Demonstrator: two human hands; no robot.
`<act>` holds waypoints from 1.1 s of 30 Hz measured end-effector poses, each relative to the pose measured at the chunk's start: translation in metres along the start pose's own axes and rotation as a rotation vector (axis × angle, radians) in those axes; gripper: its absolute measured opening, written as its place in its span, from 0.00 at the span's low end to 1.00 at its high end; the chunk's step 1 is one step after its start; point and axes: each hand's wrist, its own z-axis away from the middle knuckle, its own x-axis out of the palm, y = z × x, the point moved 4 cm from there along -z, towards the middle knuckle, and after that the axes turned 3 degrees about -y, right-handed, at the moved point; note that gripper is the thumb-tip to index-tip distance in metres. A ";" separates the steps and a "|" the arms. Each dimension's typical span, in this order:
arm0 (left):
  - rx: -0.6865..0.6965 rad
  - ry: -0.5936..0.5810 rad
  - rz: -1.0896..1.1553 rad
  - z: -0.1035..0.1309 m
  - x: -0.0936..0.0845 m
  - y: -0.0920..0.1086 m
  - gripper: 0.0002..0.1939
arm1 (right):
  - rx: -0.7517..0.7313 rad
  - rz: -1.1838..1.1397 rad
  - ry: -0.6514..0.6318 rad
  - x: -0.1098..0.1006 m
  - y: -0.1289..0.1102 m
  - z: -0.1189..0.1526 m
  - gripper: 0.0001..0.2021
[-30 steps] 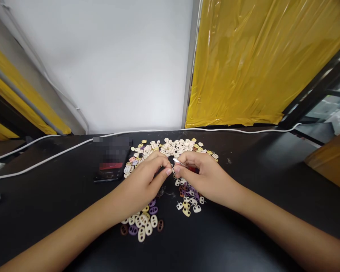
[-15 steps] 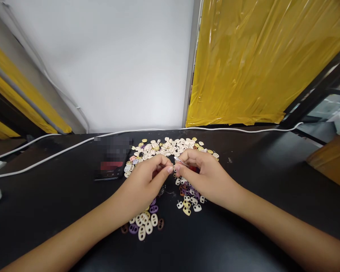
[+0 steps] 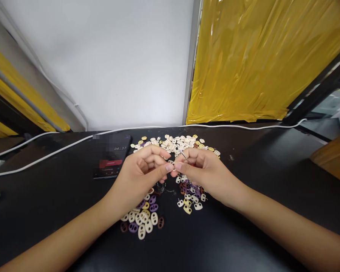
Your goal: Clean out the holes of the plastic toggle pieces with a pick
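A small cream plastic piece with holes (image 3: 173, 165) is between my two hands, above the middle of the table. My left hand (image 3: 147, 166) has its thumb tip against the piece, with the index finger lifted away and the other fingers curled below. My right hand (image 3: 205, 170) pinches the piece from the other side. Tucked in the right fingers is a thin metal-tipped tool (image 3: 184, 155); its lower part, with a bit of red, is mostly hidden. Loose two-holed oval pieces (image 3: 149, 226) in cream, purple, yellow and brown lie below my left hand.
A large heap of cream pieces (image 3: 178, 144) lies behind the hands. Smaller mixed pieces with stems (image 3: 188, 198) lie by my right wrist. A phone (image 3: 110, 156) rests at the left. A white cable (image 3: 147, 127) runs along the table's back edge; a cardboard box (image 3: 333, 158) is at right.
My left index finger has lifted away from the thumb and the left fingers have spread somewhat. The cream piece now shows between the hands. My right hand has shifted only slightly.
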 end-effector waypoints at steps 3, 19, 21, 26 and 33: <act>0.007 -0.014 0.012 0.000 -0.002 0.001 0.07 | 0.042 -0.087 -0.024 0.002 -0.001 0.002 0.08; -0.004 -0.075 -0.082 0.003 -0.005 -0.001 0.04 | 0.262 -0.227 -0.078 0.001 0.008 0.001 0.10; 0.004 -0.074 -0.118 0.004 -0.006 -0.001 0.03 | 0.269 -0.218 -0.074 0.001 0.007 0.001 0.11; 0.014 -0.081 -0.183 0.005 -0.006 -0.001 0.03 | 0.268 -0.216 -0.065 0.001 0.007 0.001 0.10; -0.005 -0.068 -0.240 0.007 -0.009 -0.001 0.02 | 0.266 -0.227 -0.050 0.000 0.008 0.001 0.10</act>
